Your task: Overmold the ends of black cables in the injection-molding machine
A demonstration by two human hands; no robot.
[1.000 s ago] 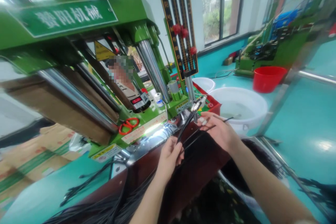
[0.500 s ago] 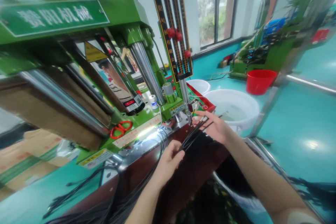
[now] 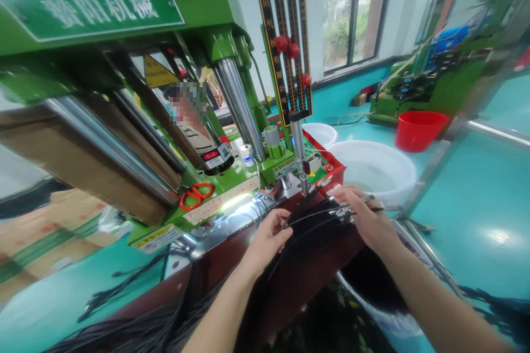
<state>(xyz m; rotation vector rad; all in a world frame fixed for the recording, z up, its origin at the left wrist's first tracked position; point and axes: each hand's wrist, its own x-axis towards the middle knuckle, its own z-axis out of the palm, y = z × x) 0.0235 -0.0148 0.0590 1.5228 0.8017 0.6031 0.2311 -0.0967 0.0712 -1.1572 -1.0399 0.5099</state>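
On the teal floor [image 3: 62, 311] at the far left: brown cartons [image 3: 70, 231] stand close together, banded in green.
Cable ends: black, fanned out [image 3: 110, 289] past the left edge of the red-brown bench [image 3: 219, 260].
Press: a green column press [image 3: 207, 5] with a signboard [image 3: 99, 8] on its crossbeam; a large cardboard piece [image 3: 83, 162] leans among its steel columns.
Black cables: a long heap [image 3: 161, 320] across the near left part of the bench.
Co-worker: a person [image 3: 197, 131] partly visible behind the press columns.
Scissors: orange-handled pair [image 3: 196, 196] on the press base.
Left hand [image 3: 267, 237]: palm inward over the bench, fingers curled, thumb tip apart from forefinger; a thin dark cable [image 3: 308, 217] meets it, but whether it is gripped I cannot tell.
Scale column: black with gold markings and red knobs [image 3: 293, 49], upright beside the press.
Connectors: small silvery plugs [image 3: 342, 212] at the cable's other end, just beside the right fingers; blurred.
Right hand [image 3: 364, 218]: fingers bent over the connectors, closed round a dark cable piece [image 3: 376, 208] that pokes out behind.
White tub [image 3: 403, 185]: on the floor beyond the right hand.
Red bucket [image 3: 418, 132]: behind the tub, near a second green machine [image 3: 476, 85].
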